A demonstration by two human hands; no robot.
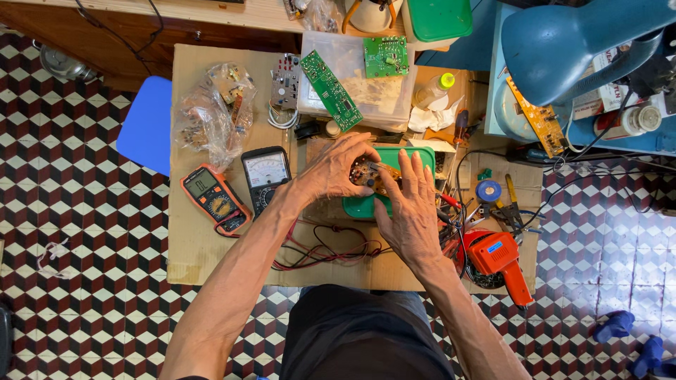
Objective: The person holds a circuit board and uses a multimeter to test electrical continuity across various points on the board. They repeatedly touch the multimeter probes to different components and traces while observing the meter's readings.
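Cardboard sheet [193, 239] on patterned tile floor [84, 232] | both hands' fingers clamped on small circuit board [370, 173] | green tray [403, 156] beneath

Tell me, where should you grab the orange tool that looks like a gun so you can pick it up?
Probably by the handle of the orange soldering gun. It lies flat at the cardboard's near right corner, its long handle sticking out toward the person over the tiled floor, free of the wires. Coming from that near right side looks easiest.

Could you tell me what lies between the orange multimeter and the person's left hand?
In the head view, a black analog meter sits between the orange multimeter and the left hand.
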